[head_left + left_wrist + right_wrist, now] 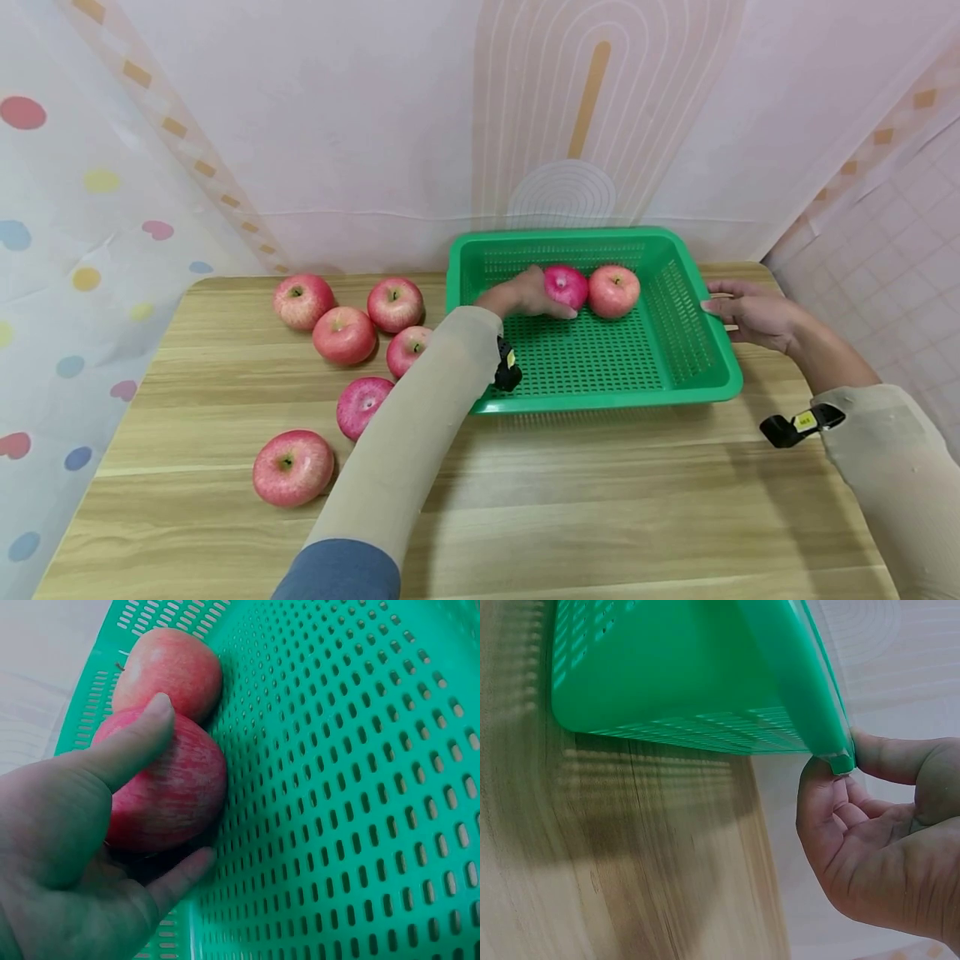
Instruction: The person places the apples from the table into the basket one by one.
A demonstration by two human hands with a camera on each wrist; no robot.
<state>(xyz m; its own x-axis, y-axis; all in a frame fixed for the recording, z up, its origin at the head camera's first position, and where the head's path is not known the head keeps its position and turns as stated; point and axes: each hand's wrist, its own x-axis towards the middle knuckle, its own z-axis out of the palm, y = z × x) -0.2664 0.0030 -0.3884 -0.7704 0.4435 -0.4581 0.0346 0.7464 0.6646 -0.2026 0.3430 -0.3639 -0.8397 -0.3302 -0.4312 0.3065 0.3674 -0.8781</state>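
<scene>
Inside the green basket [600, 403]: dark pink apple [568, 285] | left hand [529, 293] holds it | right hand [761, 318] pinches basket's edge | apple looks hard, maybe slippery, could bruise; best held round its sides

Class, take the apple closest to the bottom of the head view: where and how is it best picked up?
Probably around its widest part, coming from above and from the picture's left. The apple sits on the table with its stem hollow up, its rounded flanks exposed; its left is open, while the left sleeve crowds its right.
</scene>
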